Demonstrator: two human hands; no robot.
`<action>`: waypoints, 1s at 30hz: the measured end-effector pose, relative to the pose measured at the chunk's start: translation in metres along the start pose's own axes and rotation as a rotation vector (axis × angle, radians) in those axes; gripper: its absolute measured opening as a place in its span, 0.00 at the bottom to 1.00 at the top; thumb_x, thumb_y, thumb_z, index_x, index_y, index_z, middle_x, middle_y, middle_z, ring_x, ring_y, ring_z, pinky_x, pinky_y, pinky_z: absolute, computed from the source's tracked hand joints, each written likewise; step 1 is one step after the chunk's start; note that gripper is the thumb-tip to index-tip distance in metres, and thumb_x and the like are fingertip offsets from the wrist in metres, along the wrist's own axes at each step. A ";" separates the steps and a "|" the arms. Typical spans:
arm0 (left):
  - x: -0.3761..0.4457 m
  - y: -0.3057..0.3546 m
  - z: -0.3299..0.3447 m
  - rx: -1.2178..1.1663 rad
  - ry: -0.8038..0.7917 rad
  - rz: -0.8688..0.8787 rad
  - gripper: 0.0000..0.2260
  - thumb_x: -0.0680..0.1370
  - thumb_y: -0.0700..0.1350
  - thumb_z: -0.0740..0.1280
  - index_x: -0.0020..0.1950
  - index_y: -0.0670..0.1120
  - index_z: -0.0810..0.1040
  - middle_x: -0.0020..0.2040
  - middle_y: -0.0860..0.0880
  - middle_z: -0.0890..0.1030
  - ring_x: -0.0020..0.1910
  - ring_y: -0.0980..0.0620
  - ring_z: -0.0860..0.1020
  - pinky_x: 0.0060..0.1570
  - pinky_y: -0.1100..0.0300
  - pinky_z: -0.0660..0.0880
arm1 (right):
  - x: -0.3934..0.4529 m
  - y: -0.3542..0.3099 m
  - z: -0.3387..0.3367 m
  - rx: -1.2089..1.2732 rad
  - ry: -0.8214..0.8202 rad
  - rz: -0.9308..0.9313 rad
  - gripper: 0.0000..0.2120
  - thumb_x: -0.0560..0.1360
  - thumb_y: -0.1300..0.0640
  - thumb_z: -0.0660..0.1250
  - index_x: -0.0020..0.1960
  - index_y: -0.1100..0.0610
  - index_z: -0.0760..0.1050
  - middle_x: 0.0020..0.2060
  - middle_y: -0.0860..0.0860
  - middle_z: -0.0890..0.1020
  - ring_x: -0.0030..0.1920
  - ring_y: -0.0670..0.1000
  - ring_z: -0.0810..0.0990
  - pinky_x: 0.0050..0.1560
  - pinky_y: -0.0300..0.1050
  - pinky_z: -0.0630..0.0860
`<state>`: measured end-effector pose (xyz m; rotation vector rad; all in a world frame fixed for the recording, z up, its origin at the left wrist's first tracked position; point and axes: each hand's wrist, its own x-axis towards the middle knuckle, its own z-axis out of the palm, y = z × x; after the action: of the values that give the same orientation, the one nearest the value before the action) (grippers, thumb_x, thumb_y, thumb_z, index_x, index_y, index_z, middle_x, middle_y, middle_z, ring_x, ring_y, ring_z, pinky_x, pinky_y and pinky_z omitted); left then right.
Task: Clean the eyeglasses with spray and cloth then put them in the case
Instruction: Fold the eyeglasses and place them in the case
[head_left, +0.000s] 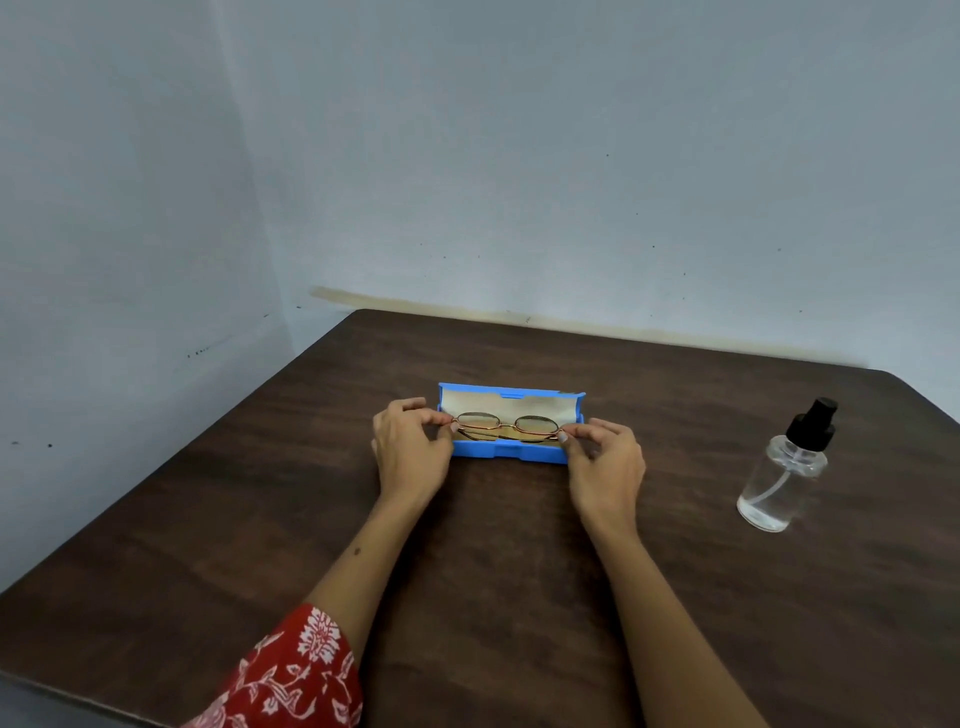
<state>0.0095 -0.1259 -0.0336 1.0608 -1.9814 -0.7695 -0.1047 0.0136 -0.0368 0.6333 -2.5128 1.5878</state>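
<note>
My left grip (410, 441) and right grip (605, 460) each pinch one end of the thin gold wire-rimmed eyeglasses (506, 427), held over the open blue plastic case (511, 451). They look light and easily bent, so I hold the hinges. Their long axis runs along the case, temples folded.

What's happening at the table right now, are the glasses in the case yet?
A person holds the thin gold metal-framed eyeglasses by both ends, the left hand pinching one side and the right hand the other, right over the open blue plastic case on the dark wooden table. Whether the glasses already rest inside is unclear. The clear spray bottle with a black pump top stands upright, untouched, to the right.
</note>
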 end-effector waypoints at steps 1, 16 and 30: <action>0.000 -0.001 0.001 0.015 0.000 0.014 0.07 0.74 0.44 0.71 0.50 0.47 0.84 0.61 0.48 0.75 0.65 0.48 0.66 0.62 0.53 0.64 | 0.000 0.001 0.000 -0.002 0.003 -0.005 0.06 0.74 0.58 0.69 0.50 0.55 0.82 0.57 0.52 0.75 0.59 0.50 0.71 0.53 0.35 0.62; -0.009 -0.001 -0.002 0.197 -0.036 0.162 0.10 0.76 0.43 0.65 0.53 0.44 0.83 0.68 0.46 0.71 0.71 0.48 0.60 0.67 0.50 0.61 | 0.001 -0.001 0.004 -0.078 0.004 -0.018 0.10 0.75 0.58 0.68 0.54 0.58 0.82 0.58 0.53 0.77 0.59 0.52 0.73 0.50 0.37 0.66; -0.013 -0.001 -0.002 0.106 -0.027 0.171 0.11 0.75 0.41 0.66 0.56 0.42 0.81 0.74 0.46 0.64 0.72 0.49 0.61 0.68 0.55 0.59 | -0.003 0.001 0.005 -0.045 0.068 -0.061 0.09 0.75 0.59 0.64 0.53 0.58 0.80 0.57 0.53 0.76 0.58 0.51 0.73 0.50 0.35 0.64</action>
<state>0.0165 -0.1150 -0.0376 0.9303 -2.1241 -0.5953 -0.1017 0.0100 -0.0406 0.6326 -2.4488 1.5019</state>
